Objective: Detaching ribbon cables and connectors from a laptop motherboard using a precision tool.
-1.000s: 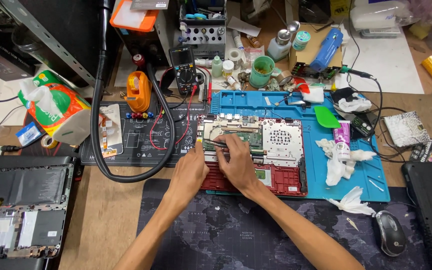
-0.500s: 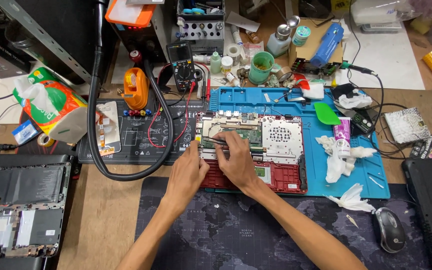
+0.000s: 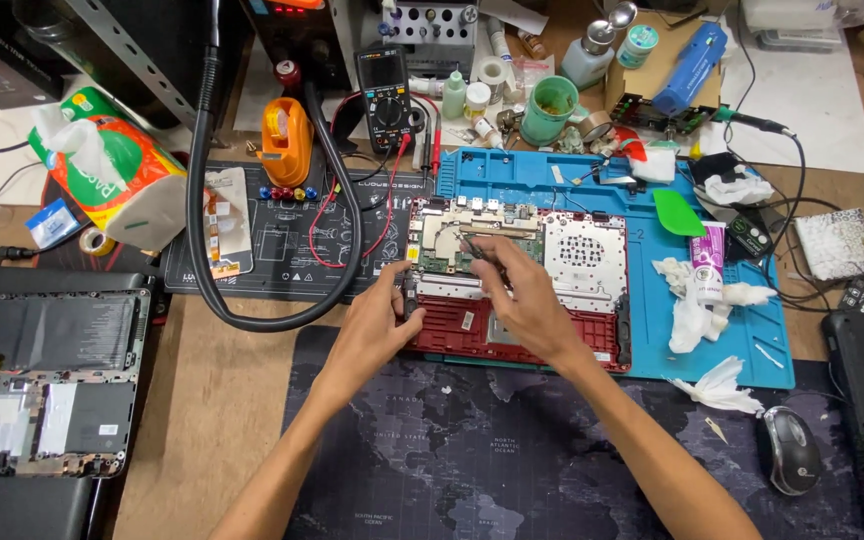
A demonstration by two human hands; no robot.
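Your left hand (image 3: 377, 320) is gripping the left edge of the opened red laptop (image 3: 517, 285) with curled fingers. Your right hand (image 3: 522, 290) is pinching slim tweezers (image 3: 474, 247), their tip touching the circuit board just beyond your fingertips.

An electronics repair workshop: multimeter (image 3: 386, 92), blue repair mat (image 3: 652, 300), opened laptops, scattered tools
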